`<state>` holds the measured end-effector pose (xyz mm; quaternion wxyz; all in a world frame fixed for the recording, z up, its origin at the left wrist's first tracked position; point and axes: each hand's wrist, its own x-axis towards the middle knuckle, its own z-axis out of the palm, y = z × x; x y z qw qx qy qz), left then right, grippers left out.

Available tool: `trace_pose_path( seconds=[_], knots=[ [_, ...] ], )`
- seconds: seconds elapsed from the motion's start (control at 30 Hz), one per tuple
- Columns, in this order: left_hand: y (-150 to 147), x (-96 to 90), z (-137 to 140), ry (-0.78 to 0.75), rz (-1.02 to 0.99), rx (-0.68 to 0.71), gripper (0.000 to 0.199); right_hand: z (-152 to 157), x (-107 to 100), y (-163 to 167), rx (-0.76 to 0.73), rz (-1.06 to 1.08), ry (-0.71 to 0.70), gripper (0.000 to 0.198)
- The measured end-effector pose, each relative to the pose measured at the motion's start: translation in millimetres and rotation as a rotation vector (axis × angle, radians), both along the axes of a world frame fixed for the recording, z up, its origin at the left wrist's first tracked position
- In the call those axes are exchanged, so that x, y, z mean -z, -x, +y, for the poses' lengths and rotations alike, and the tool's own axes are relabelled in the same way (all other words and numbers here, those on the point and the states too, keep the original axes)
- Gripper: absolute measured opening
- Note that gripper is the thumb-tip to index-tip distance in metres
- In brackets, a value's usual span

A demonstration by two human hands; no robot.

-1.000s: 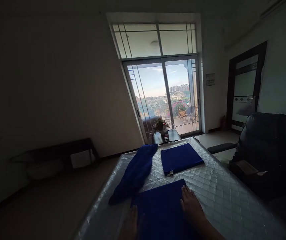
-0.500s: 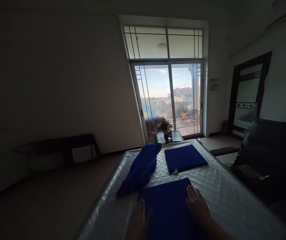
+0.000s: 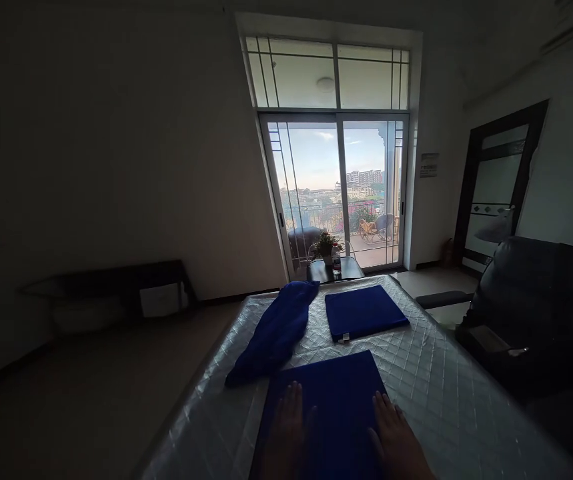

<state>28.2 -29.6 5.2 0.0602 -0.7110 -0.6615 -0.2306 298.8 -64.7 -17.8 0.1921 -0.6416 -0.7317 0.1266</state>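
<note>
Nearest me, a dark blue folded cloth [image 3: 339,413] lies flat, its lower end cut off by the picture's edge. My left hand [image 3: 289,423] is over its left part, fingers stretched out and a little smeared by motion. On the cloth's right edge rests my right hand [image 3: 393,430], flat with fingers extended. Beyond it is a second blue folded cloth [image 3: 366,312] with a small white tag at its near edge. To the left, a loose, crumpled blue cloth [image 3: 276,333] stretches diagonally.
All the cloths are on a table with a shiny quilted silver cover [image 3: 431,373]. A small table [image 3: 351,268] with a potted plant [image 3: 327,245] and a bottle [image 3: 336,259] stands by the glass sliding door. A black leather chair [image 3: 541,300] is at the right, a low dark bench [image 3: 116,280] at the left.
My left hand has shifted from the near cloth's left edge inward onto it. My right hand has slid slightly toward me along the right edge. The view has tilted slightly.
</note>
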Motion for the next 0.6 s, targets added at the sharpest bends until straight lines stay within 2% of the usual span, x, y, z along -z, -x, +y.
trace_pose_path(
  seconds=[0.1,0.17,0.23,0.3,0.37,0.43,0.5,0.6],
  knots=[
    [-59,-5.6,-9,0.229,-0.019,0.295,0.065,0,4,1,0.004,0.001,-0.018,0.061],
    [-98,-7.7,-14,0.311,-0.063,0.465,0.071,1,7,1,-0.009,-0.010,-0.036,0.059],
    [-129,-7.9,-17,0.339,-0.112,0.554,0.069,1,8,0,-0.031,-0.028,-0.050,0.059],
    [-145,-6.5,-18,0.359,-0.131,0.561,0.065,1,7,0,-0.044,-0.044,-0.046,0.061],
    [-146,-3.8,-17,0.380,-0.121,0.533,0.067,1,4,-1,-0.046,-0.044,-0.028,0.061],
    [-132,0.7,-16,0.390,-0.098,0.505,0.071,0,-1,-2,-0.040,-0.032,0.004,0.059],
    [-107,7.9,-16,0.385,-0.065,0.450,0.072,-1,-5,-1,-0.026,-0.012,0.028,0.059],
    [-52,24.6,-18,0.328,0.000,0.306,0.064,-3,-7,-1,-0.007,0.020,0.031,0.063]
  ],
)
